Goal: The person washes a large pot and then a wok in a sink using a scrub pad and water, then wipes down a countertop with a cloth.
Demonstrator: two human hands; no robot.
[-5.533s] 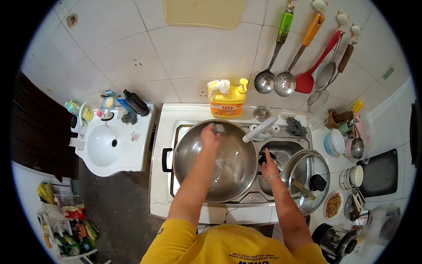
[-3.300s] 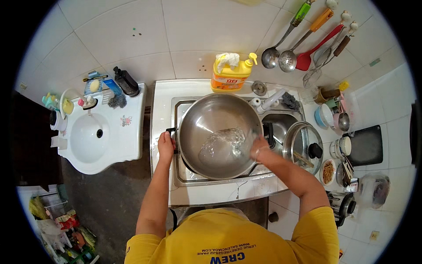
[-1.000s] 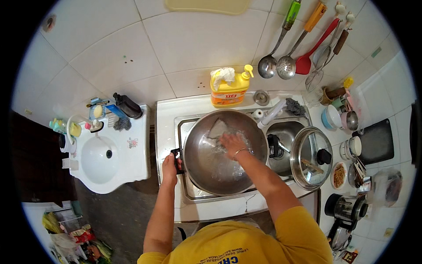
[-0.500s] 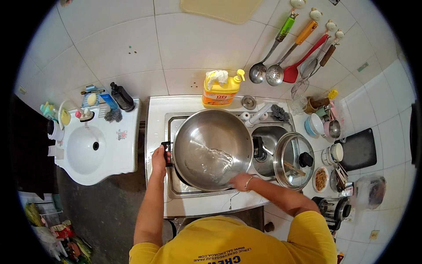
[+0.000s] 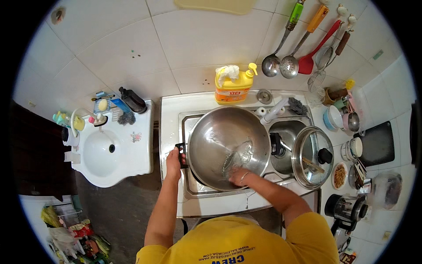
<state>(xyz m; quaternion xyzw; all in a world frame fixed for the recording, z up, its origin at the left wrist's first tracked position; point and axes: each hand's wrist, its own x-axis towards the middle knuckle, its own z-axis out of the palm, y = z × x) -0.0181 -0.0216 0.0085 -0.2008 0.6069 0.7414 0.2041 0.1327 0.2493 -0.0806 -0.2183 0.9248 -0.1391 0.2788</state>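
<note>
A wide stainless steel wok (image 5: 220, 134) with two black side handles rests over the left basin of the metal sink (image 5: 187, 187). My left hand (image 5: 174, 163) is closed around the wok's left handle (image 5: 181, 155). Inside the wok, at its near edge, my right hand (image 5: 238, 175) reaches into a little clear water (image 5: 241, 155), which ripples and swirls. Its fingers are smeared by motion, and whether they hold anything does not show. The wok's other handle (image 5: 276, 144) juts over the right basin (image 5: 285, 163).
A glass lid (image 5: 307, 147) leans over the right basin's edge. Behind the wok stand a yellow pump jug (image 5: 233, 90) and a white faucet (image 5: 273, 112). Bowls (image 5: 332, 119), a plate of brown strips (image 5: 339, 176) and a blender (image 5: 347, 209) line the right. Ladles (image 5: 271, 66) hang above; a white washbasin (image 5: 94, 154) stands left.
My right hand has moved from the wok's near rim into the water, and the water pattern has shifted. My left hand keeps its hold on the handle. The whole view has shifted slightly.
</note>
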